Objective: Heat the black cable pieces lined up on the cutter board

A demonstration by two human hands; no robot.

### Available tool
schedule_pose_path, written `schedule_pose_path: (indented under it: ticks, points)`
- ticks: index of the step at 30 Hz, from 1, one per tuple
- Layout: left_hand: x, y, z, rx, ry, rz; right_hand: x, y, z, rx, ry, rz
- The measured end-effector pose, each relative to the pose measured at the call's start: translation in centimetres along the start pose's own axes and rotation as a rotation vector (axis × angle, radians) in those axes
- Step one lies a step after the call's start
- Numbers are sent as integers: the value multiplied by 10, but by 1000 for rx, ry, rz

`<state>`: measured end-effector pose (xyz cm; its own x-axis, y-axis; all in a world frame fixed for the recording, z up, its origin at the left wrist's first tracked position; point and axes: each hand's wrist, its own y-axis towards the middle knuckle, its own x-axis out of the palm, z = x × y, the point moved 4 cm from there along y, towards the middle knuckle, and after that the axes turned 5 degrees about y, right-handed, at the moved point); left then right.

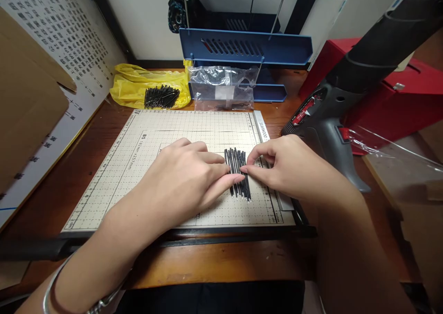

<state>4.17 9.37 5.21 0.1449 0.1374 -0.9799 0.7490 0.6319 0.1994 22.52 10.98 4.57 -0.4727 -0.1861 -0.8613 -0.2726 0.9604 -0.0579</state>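
A row of short black wires (237, 185) with bare silvery ends lies side by side on the cream gridded board of a paper trimmer (214, 215). My left hand (188, 173) rests over the board from the left, fingers stretched out to the wires' left side and thumb lying across their middle. From the right, my right hand (284, 166) brings thumb and index finger together in a pinch at the row's right edge. The wire between those fingertips is mostly hidden.
Behind the board, a yellow plastic bag (129, 85) carries a pile of black wires (162, 96), beside a clear bag (223, 90). A blue rack (290, 49) stands at the back. On the right are a grey-black power tool (325, 134) and a red box (408, 88).
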Motion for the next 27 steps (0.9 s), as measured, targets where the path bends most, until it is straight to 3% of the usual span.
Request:
schedule_pose_path:
  ticks: [21, 27]
  points:
    - [2, 0, 1, 20, -36, -4, -2, -1, -1, 8, 25, -5]
    - [1, -1, 1, 7, 3, 48, -3, -1, -3, 8, 32, -12]
